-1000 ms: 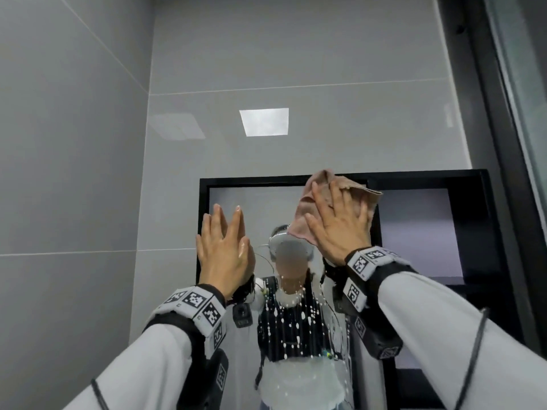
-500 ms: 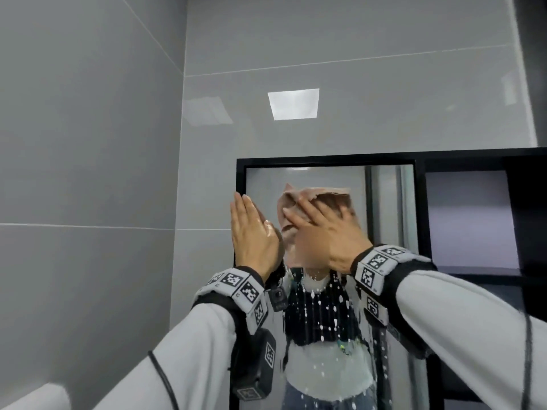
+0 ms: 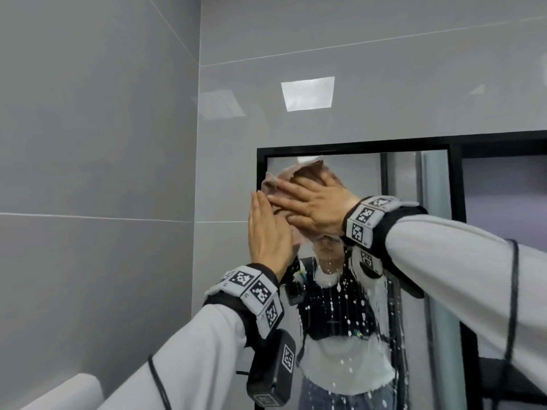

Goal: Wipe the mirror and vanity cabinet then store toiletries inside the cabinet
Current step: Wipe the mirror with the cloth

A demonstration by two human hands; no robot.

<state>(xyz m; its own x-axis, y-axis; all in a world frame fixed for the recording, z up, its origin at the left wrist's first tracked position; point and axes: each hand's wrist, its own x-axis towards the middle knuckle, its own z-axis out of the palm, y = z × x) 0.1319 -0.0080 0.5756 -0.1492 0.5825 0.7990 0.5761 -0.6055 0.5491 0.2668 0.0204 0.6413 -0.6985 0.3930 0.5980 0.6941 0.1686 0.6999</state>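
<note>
A black-framed mirror (image 3: pixel 414 202) hangs on the grey wall, its lower glass speckled with white droplets. My right hand (image 3: pixel 313 207) lies flat on a pinkish-brown cloth (image 3: pixel 272 182), pressing it against the mirror's upper left corner. My left hand (image 3: pixel 268 232) rests flat and empty, fingers up, on the mirror's left edge just below the cloth. The dark vanity cabinet (image 3: pixel 503 208) with an open compartment adjoins the mirror on the right. No toiletries are in sight.
Grey tiled walls (image 3: pixel 97 173) close in on the left and behind the mirror. A white rounded object (image 3: pixel 68 392) shows at the bottom left. Both wrists carry marker bands and black sensor boxes.
My right hand has slid the cloth leftward across the top of the mirror to its upper left corner. My left hand stayed at the mirror's left edge, and the view has turned left.
</note>
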